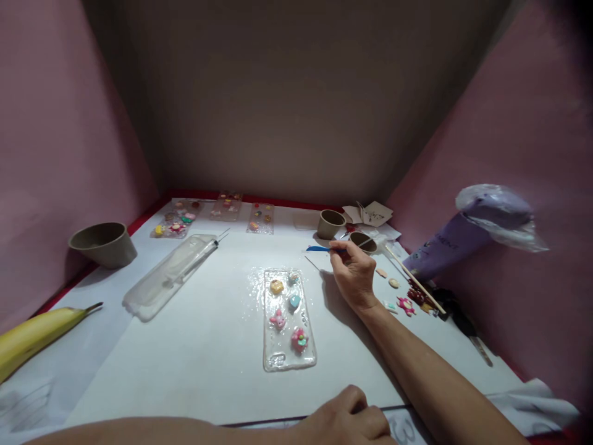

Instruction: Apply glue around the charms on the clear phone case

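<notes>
My right hand (354,272) pinches a slim blue tool (317,248) above the table, its blue end pointing left. A thin grey shaft shows on the other side of the fingers, near a brown cup (362,242). Below and left of this hand lies a clear phone case (285,337), wet and glossy. On it sit a pink piglet charm (278,319), a pink flower-like charm (299,340), a teal charm (294,301), a yellow charm (277,286) and a pale one. My left hand (347,420) rests curled at the table's near edge, with nothing visible in it.
On the left are a banana (41,334), a brown pot (104,244) and a clear tray (171,278). Decorated cases (260,218) line the back. At right are a second cup (330,224), a wooden stick (414,278), loose charms (406,305) and a purple bag (445,244).
</notes>
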`<control>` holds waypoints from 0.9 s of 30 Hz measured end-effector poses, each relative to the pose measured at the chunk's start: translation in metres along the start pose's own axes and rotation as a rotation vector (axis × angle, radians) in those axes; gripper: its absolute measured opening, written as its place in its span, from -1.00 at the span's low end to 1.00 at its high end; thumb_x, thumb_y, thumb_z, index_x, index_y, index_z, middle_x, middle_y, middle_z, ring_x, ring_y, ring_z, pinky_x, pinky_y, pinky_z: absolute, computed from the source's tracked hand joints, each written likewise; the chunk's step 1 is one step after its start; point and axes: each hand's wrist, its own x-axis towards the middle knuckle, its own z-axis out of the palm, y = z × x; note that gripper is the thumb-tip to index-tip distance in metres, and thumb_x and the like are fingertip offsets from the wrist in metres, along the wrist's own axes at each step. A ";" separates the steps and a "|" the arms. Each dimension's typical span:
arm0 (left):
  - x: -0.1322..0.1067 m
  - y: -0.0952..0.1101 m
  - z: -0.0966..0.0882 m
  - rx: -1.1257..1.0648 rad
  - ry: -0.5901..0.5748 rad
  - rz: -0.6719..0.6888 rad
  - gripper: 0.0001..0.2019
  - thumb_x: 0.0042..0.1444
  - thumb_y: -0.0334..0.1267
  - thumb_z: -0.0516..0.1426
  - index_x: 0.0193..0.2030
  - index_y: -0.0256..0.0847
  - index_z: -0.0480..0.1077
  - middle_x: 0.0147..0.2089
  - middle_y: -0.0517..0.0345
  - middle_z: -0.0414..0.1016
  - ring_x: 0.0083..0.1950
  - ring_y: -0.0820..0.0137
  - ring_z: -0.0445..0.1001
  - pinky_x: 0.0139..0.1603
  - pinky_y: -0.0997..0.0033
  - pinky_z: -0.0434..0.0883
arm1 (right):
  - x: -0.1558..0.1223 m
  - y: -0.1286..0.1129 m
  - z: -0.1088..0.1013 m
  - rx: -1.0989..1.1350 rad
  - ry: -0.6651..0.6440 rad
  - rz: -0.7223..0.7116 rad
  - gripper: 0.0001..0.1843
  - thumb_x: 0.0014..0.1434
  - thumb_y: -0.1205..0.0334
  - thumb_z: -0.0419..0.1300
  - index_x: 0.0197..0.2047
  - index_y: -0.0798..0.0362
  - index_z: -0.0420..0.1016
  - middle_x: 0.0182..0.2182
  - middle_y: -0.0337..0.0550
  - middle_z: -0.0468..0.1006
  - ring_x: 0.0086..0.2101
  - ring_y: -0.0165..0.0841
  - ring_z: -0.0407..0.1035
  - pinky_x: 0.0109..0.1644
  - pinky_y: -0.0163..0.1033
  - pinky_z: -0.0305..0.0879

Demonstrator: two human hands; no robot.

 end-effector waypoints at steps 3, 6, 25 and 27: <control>0.001 0.000 -0.001 -0.013 -0.003 -0.006 -0.72 0.19 -0.27 0.22 -0.43 -0.26 0.20 -0.49 0.34 0.31 -0.40 0.51 0.23 -0.30 0.40 0.18 | 0.000 0.001 0.000 0.004 0.013 0.023 -0.82 0.04 0.37 0.13 -0.28 0.06 0.53 -0.43 -0.20 0.58 -0.50 -0.40 0.40 -0.34 -0.27 0.37; 0.001 0.001 -0.002 -0.025 -0.003 -0.033 -0.71 0.22 -0.24 0.20 -0.43 -0.26 0.19 -0.47 0.32 0.31 -0.41 0.52 0.22 -0.29 0.42 0.18 | 0.000 0.002 -0.001 0.012 0.014 0.044 -0.83 0.04 0.35 0.13 -0.29 0.05 0.53 -0.45 -0.22 0.57 -0.52 -0.41 0.38 -0.36 -0.28 0.36; -0.001 0.001 0.005 -0.018 0.018 -0.013 -0.68 0.24 -0.20 0.18 -0.44 -0.25 0.16 -0.48 0.35 0.26 -0.43 0.53 0.18 -0.32 0.41 0.15 | -0.001 0.003 0.001 0.014 -0.015 0.032 -0.81 0.03 0.36 0.11 -0.30 0.06 0.53 -0.45 -0.21 0.56 -0.52 -0.40 0.37 -0.35 -0.27 0.35; -0.001 0.001 0.004 -0.022 0.043 -0.020 -0.67 0.22 -0.21 0.19 -0.45 -0.26 0.15 -0.50 0.35 0.24 -0.44 0.53 0.16 -0.32 0.41 0.15 | -0.002 0.003 0.002 0.025 -0.030 0.025 -0.81 0.04 0.36 0.11 -0.30 0.06 0.53 -0.44 -0.20 0.57 -0.51 -0.40 0.38 -0.34 -0.26 0.35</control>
